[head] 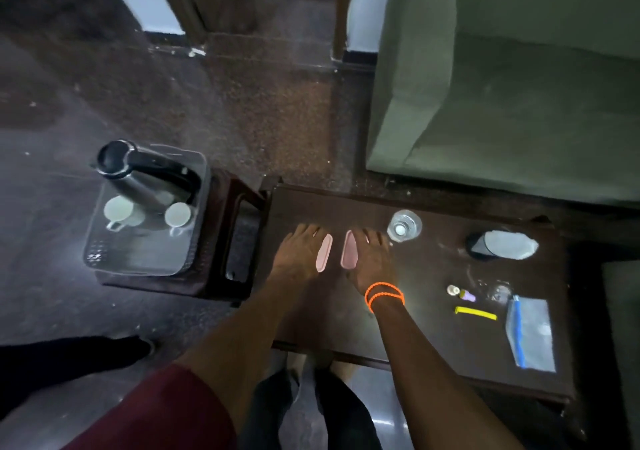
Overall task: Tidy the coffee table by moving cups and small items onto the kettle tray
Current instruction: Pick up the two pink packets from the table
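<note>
kettle tray (104,259) sits on a low side stand (239,228) left of the counter (433,339), apart from it, so every item has to cross the gap. the tray already holds the kettle (138,176) and two white cups (119,211), upright, in front of the kettle; the bare patch at its near edge looks like the landing spot.

left hand (294,259) and right hand (372,262) both lie flat on the counter, fingers straight, grip wide and holding nothing. two pink flat pieces (324,253) lie between the hands, each just beside the inner edge of a palm; can't tell what they are, or whether the hands touch them. placement reads as a rest pose, or bracketing the pink pieces to scoop them together.

a glass (403,225) stands upright just beyond the right hand's fingertips, easiest first pick for that side. further right are a dark mug on its side (498,245), a small purple bottle (467,296) with a white cap (452,290) beside it, a yellow strip (476,313) and a clear pouch with a blue stick (531,335). these are well apart from the tray, so judged as right-hand pick, then a reach across to the left. small bits risk rolling on transfer.
</note>
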